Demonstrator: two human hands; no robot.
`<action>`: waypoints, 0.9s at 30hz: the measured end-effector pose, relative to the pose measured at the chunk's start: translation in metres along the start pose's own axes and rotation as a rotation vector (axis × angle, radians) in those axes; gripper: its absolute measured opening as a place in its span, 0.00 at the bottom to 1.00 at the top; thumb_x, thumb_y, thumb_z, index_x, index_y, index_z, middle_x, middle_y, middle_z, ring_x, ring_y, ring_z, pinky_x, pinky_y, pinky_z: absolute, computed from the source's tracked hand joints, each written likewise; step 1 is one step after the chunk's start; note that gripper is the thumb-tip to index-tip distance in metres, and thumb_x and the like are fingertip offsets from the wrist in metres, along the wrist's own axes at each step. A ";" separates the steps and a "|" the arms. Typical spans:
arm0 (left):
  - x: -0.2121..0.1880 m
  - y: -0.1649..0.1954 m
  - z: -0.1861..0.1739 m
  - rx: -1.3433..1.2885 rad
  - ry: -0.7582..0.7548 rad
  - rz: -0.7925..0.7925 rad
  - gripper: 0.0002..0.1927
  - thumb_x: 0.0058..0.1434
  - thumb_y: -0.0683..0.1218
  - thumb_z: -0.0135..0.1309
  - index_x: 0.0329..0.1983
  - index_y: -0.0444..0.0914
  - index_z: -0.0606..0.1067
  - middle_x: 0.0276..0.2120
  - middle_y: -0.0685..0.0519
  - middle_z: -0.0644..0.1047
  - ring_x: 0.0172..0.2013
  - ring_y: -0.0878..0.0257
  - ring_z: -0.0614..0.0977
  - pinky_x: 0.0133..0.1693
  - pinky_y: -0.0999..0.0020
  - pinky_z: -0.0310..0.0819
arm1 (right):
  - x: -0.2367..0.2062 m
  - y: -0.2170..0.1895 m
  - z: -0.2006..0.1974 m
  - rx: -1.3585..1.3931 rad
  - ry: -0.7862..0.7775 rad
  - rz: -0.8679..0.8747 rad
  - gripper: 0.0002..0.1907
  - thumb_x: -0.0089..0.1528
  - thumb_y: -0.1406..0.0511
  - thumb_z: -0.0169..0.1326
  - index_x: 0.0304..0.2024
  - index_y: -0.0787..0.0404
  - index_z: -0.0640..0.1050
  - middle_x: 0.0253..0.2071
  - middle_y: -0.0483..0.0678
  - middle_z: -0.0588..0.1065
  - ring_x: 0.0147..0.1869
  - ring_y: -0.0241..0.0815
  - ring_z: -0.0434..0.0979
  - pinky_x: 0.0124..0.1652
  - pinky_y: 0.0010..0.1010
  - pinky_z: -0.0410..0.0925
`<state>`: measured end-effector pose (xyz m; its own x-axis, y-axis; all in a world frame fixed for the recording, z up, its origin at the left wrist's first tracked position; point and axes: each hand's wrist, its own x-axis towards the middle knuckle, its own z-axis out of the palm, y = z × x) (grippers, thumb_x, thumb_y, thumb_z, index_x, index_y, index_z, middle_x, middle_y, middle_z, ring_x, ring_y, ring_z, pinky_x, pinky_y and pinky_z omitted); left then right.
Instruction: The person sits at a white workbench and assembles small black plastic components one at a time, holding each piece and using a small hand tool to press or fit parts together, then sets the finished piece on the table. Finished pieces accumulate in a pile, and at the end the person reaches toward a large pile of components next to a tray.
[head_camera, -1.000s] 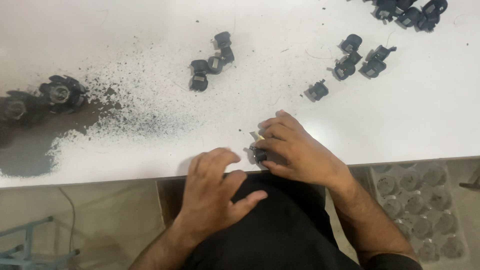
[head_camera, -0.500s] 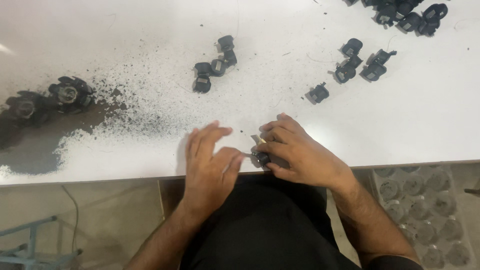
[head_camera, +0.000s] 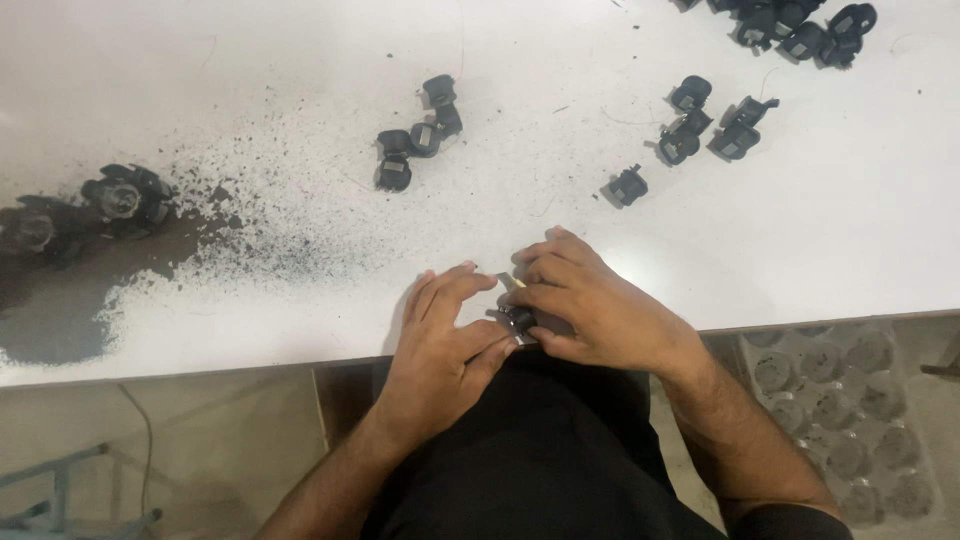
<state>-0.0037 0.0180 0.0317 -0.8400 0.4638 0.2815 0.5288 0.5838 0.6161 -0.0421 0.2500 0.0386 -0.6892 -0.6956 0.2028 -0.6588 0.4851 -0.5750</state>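
Observation:
At the near edge of the white table (head_camera: 830, 250), my right hand (head_camera: 590, 305) is closed around a small black plastic part (head_camera: 518, 318), mostly hidden under its fingers. A short pale metal piece (head_camera: 510, 281) sticks out beside my right fingertips. My left hand (head_camera: 445, 335) lies flat with fingers together, its fingertips touching the same part from the left.
Black powder and grit (head_camera: 200, 250) spread over the table's left side, with black round parts (head_camera: 125, 195) in it. More black parts lie in clusters at centre (head_camera: 415, 135), right (head_camera: 700, 125), and far top right (head_camera: 800, 25). A grey moulded tray (head_camera: 850, 400) sits below the table at right.
My left hand has slid forward from my lap onto the table edge and closed in on the part held by my right hand. The right hand has barely moved.

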 end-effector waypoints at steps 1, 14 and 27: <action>-0.002 0.002 0.003 -0.011 0.025 -0.004 0.05 0.59 0.47 0.64 0.35 0.42 0.82 0.59 0.46 0.72 0.66 0.47 0.69 0.68 0.40 0.52 | 0.000 0.000 0.001 0.009 0.000 0.000 0.21 0.52 0.65 0.65 0.49 0.60 0.81 0.48 0.49 0.72 0.67 0.51 0.66 0.71 0.57 0.51; -0.007 0.000 0.009 -0.184 0.125 -0.049 0.06 0.63 0.46 0.63 0.39 0.40 0.83 0.63 0.46 0.72 0.67 0.48 0.70 0.68 0.44 0.58 | 0.005 -0.003 -0.001 -0.007 0.001 -0.046 0.20 0.52 0.65 0.65 0.46 0.62 0.81 0.47 0.50 0.73 0.66 0.51 0.67 0.69 0.52 0.55; -0.006 0.008 0.009 -0.171 0.178 -0.035 0.03 0.60 0.41 0.64 0.36 0.38 0.81 0.57 0.48 0.75 0.68 0.46 0.69 0.70 0.41 0.54 | 0.013 -0.009 0.004 0.009 -0.024 -0.011 0.17 0.53 0.65 0.66 0.44 0.61 0.81 0.46 0.49 0.74 0.65 0.49 0.67 0.69 0.51 0.56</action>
<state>0.0063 0.0258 0.0289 -0.8736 0.3119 0.3736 0.4835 0.4693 0.7389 -0.0437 0.2350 0.0434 -0.6743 -0.7135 0.1901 -0.6634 0.4724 -0.5803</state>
